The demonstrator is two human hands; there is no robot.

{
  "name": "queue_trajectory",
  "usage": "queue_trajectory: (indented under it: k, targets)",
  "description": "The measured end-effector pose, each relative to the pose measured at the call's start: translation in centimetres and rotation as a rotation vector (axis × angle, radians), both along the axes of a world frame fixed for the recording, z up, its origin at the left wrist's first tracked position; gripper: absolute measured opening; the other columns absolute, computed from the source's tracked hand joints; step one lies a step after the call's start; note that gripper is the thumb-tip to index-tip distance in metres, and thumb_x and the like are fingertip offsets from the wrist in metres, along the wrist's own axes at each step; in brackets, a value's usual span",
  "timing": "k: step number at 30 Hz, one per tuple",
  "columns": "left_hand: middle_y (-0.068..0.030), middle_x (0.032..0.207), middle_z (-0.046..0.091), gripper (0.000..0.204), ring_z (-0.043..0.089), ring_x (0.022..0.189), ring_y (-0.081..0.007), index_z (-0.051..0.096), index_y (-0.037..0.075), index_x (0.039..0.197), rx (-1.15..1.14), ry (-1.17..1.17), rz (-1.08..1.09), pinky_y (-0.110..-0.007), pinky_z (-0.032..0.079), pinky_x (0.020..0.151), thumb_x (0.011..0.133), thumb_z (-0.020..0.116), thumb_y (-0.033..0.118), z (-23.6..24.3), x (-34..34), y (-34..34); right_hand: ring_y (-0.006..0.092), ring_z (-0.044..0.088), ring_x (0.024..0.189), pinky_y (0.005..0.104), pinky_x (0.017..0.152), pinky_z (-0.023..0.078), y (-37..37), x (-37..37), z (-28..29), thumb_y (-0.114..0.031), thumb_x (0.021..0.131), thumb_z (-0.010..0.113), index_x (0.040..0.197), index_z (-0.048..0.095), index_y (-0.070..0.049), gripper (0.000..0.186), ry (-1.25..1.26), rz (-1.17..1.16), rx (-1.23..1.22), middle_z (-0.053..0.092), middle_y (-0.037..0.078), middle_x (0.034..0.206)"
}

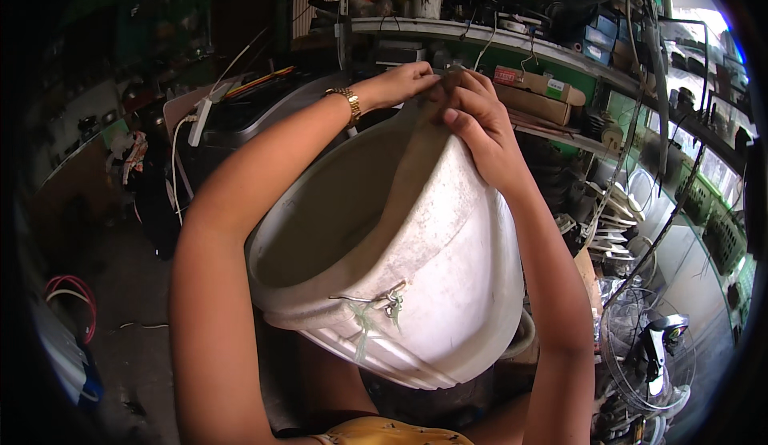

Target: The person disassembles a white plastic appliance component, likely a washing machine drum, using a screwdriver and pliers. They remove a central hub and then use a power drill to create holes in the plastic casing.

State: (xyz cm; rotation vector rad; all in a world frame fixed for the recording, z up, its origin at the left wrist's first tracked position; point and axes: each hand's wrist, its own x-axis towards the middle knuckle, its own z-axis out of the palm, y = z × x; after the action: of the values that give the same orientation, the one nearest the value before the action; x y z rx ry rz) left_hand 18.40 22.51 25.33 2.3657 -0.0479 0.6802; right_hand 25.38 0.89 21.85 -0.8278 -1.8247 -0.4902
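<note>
A worn white plastic tub [448, 277] tilts in front of me above my lap, its dull inside facing up and left. A bent wire fastening with green strands [390, 301] is on its near side. My left hand [400, 81] reaches over to the tub's far top corner, fingers closed at a small dark part [446, 77] that I cannot make out. My right hand [480, 125] grips the tub's upper rim beside it, thumb on the outside, fingers curled over the top.
Metal shelves [384, 25] with boxes and tins stand behind. A dark appliance [256, 109] and white power strip [200, 121] are at back left. Stacked white parts [616, 221] and a caged fan [656, 365] stand right; coiled hoses [80, 297] lie on the left floor.
</note>
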Motion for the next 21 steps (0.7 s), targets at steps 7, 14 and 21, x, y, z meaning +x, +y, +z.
queue_trajectory:
  k: [7,14,21]
  targets:
    - [-0.0047,0.105,0.058,0.027,0.049,0.099,-0.0095,0.051,0.002,0.112,0.4,0.23,0.044,-0.027,0.042,0.089,0.088,0.06,0.009,3.5,-2.5,0.5,0.0304,0.046,0.107,0.041,0.095,0.035,1.5,0.2,0.0,-0.028,0.081,0.055,0.082,0.062,-0.003,0.025,-0.003,0.003,0.009,0.057,0.012,0.097]
    - [-0.0158,0.121,0.058,0.05,0.058,0.111,-0.0334,0.048,0.004,0.13,1.093,-0.091,0.321,-0.04,0.049,0.092,0.082,0.061,0.012,2.5,-2.2,-1.7,0.0323,0.048,0.106,0.0421,0.094,0.036,2.2,1.1,-0.2,-0.029,0.081,0.055,0.082,0.063,-0.003,0.027,0.013,-0.052,-0.006,0.059,0.012,0.096]
    - [-0.0106,0.092,0.065,0.029,0.063,0.084,-0.0301,0.055,0.009,0.106,0.863,-0.239,0.479,-0.042,0.051,0.072,0.083,0.058,0.026,0.0,-1.7,1.0,0.031,0.05,0.101,0.0403,0.091,0.039,3.3,1.4,0.0,-0.03,0.081,0.055,0.082,0.065,-0.004,0.028,0.028,-0.052,-0.013,0.059,0.012,0.09]
